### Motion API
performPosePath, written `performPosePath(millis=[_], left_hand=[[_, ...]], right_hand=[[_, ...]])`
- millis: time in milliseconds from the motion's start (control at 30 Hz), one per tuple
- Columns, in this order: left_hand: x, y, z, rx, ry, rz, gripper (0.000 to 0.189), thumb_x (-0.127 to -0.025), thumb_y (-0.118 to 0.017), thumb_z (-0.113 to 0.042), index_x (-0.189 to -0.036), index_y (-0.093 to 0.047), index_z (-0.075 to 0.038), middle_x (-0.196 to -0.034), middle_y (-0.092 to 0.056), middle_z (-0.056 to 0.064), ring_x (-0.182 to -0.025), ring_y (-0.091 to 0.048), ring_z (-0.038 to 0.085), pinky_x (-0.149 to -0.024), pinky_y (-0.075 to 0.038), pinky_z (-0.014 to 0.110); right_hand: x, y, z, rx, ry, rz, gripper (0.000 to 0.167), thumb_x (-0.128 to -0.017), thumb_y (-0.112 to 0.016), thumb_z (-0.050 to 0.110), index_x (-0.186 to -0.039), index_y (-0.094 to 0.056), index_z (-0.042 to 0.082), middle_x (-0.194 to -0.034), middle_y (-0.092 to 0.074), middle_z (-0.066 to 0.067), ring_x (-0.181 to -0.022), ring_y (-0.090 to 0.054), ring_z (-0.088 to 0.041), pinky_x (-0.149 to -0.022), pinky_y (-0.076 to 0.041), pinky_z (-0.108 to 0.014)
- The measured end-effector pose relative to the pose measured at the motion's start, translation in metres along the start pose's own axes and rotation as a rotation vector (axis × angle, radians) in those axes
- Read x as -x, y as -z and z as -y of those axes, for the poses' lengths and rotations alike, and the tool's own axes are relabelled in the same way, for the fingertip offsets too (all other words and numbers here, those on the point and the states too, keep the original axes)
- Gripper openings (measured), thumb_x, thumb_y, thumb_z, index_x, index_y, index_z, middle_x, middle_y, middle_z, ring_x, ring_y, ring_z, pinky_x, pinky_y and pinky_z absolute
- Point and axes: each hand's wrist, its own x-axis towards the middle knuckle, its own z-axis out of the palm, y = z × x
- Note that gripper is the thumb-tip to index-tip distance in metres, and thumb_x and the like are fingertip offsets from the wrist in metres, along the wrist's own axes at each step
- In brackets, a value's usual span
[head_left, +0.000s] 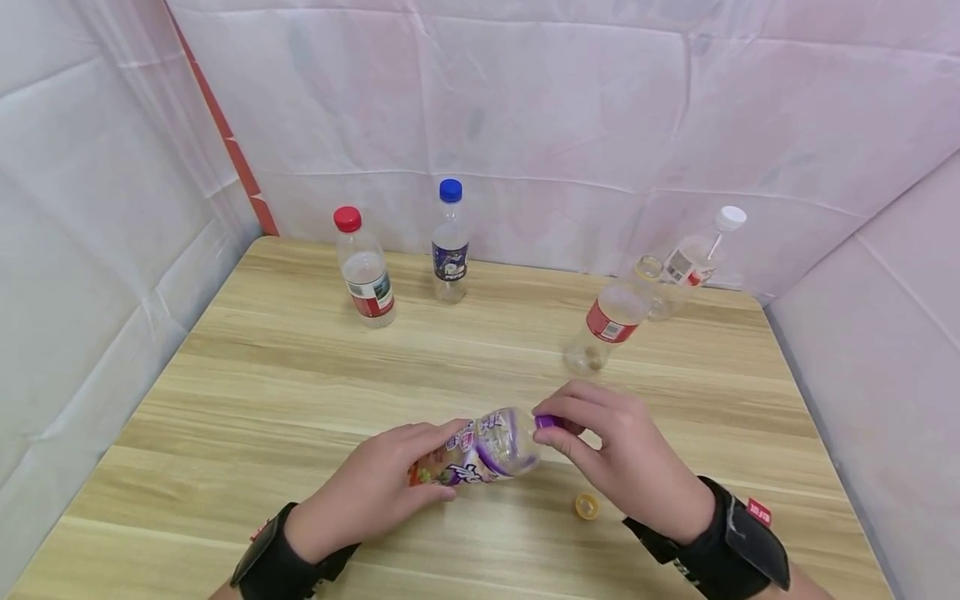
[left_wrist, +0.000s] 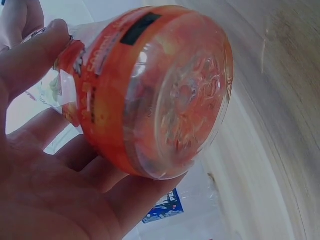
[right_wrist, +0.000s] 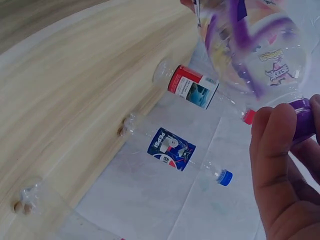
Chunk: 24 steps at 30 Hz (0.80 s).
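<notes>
My left hand (head_left: 378, 479) holds a clear plastic bottle (head_left: 483, 450) with a purple and orange label, tipped over so that its neck points right. In the left wrist view, thumb and fingers curl round the bottle's orange-labelled lower part (left_wrist: 107, 95), and its ribbed base faces the camera. At the neck, my right hand (head_left: 622, 446) pinches a purple cap (head_left: 547, 422) between thumb and fingers. The right wrist view shows this purple cap (right_wrist: 303, 120) at the bottle's mouth; whether it is screwed tight I cannot tell. A loose yellow cap (head_left: 587, 507) lies near the right hand.
Along the back of the wooden table (head_left: 285, 350) stand a red-capped bottle (head_left: 367, 279), a blue-capped Pepsi bottle (head_left: 450, 250) and a white-capped bottle (head_left: 693, 258). A red-labelled bottle without a cap (head_left: 613, 321) stands beyond the right hand. White sheets (head_left: 540, 125) hang around the table.
</notes>
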Motion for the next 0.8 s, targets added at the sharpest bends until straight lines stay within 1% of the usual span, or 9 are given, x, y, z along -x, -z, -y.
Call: performPosePath(millis=[200,267,333,367,500,567,633,733,800], left_hand=[[0.0012,0.0011,0.0012,0.031,-0.002,0.004,0.079,-0.090,-0.084,-0.036,-0.158,-0.044,-0.038,-0.139,-0.066,-0.009,-0.127,-0.063,0.009,-0.107,-0.055,0.040],[0.0012,0.0012,0.0016,0.038,0.000,0.003,0.079,-0.090,-0.084,-0.036,-0.158,-0.044,-0.039,-0.139,-0.066,-0.009,-0.127,-0.063,0.008,-0.106,-0.055,0.039],[0.0009,0.0013,0.0017,0.039,0.009,0.002,0.079,-0.090,-0.084,-0.037,-0.158,-0.044,-0.041,-0.139,-0.066,-0.010,-0.126,-0.063,0.007,-0.106,-0.055,0.039],[0.0007,0.0012,0.0016,0.037,0.015,0.001,0.079,-0.090,-0.084,-0.037,-0.158,-0.044,-0.042,-0.138,-0.066,-0.011,-0.126,-0.063,0.006,-0.106,-0.055,0.039],[0.0004,0.0009,-0.0007,-0.007,0.046,-0.011,0.078,-0.089,-0.084,-0.041,-0.157,-0.044,-0.043,-0.133,-0.068,-0.011,-0.121,-0.064,0.006,-0.104,-0.057,0.039],[0.0002,0.0006,-0.0025,-0.051,0.056,-0.023,0.078,-0.089,-0.084,-0.043,-0.157,-0.045,-0.042,-0.129,-0.069,-0.011,-0.116,-0.065,0.005,-0.101,-0.058,0.039],[-0.0002,0.0001,-0.0041,-0.095,0.054,-0.038,0.079,-0.088,-0.084,-0.044,-0.157,-0.046,-0.042,-0.125,-0.070,-0.011,-0.109,-0.065,0.003,-0.096,-0.059,0.036],[-0.0008,-0.0001,-0.0057,-0.134,0.047,-0.053,0.079,-0.087,-0.085,-0.043,-0.156,-0.047,-0.041,-0.123,-0.070,-0.011,-0.104,-0.064,0.003,-0.092,-0.060,0.034],[-0.0010,-0.0001,-0.0061,-0.133,0.038,-0.058,0.079,-0.087,-0.086,-0.042,-0.156,-0.048,-0.040,-0.122,-0.070,-0.011,-0.103,-0.064,0.003,-0.091,-0.060,0.033]], right_hand=[[0.0007,0.0002,-0.0010,-0.003,0.076,0.000,0.025,-0.087,-0.084,0.009,-0.108,-0.076,0.020,-0.106,-0.070,0.010,-0.090,-0.063,-0.002,-0.077,-0.053,-0.011],[0.0007,-0.0003,-0.0008,-0.003,0.073,-0.006,0.026,-0.088,-0.084,0.009,-0.109,-0.075,0.021,-0.107,-0.070,0.010,-0.090,-0.064,-0.002,-0.079,-0.054,-0.011],[0.0004,-0.0012,0.0000,-0.002,0.042,-0.021,0.026,-0.088,-0.084,0.010,-0.110,-0.076,0.021,-0.107,-0.071,0.010,-0.090,-0.065,-0.003,-0.077,-0.056,-0.013],[0.0001,-0.0016,0.0008,0.000,0.010,-0.029,0.026,-0.088,-0.084,0.011,-0.111,-0.076,0.022,-0.107,-0.072,0.010,-0.089,-0.066,-0.002,-0.077,-0.057,-0.015],[-0.0018,-0.0027,0.0055,-0.021,-0.167,-0.035,0.031,-0.088,-0.085,0.017,-0.118,-0.076,0.021,-0.106,-0.073,0.014,-0.085,-0.068,0.000,-0.074,-0.061,-0.020],[-0.0025,-0.0033,0.0076,-0.023,-0.225,-0.032,0.029,-0.088,-0.086,0.019,-0.116,-0.077,0.020,-0.103,-0.072,0.015,-0.081,-0.068,0.001,-0.072,-0.062,-0.021],[-0.0027,-0.0042,0.0086,-0.018,-0.236,-0.033,0.025,-0.087,-0.086,0.018,-0.111,-0.078,0.020,-0.100,-0.071,0.016,-0.078,-0.066,0.000,-0.070,-0.061,-0.021],[-0.0023,-0.0053,0.0084,0.004,-0.201,-0.040,0.018,-0.087,-0.085,0.015,-0.102,-0.078,0.022,-0.097,-0.070,0.016,-0.075,-0.061,-0.002,-0.068,-0.058,-0.021],[-0.0015,-0.0054,0.0077,0.006,-0.175,-0.043,0.019,-0.086,-0.085,0.013,-0.100,-0.078,0.022,-0.098,-0.069,0.016,-0.077,-0.060,-0.002,-0.068,-0.057,-0.021]])
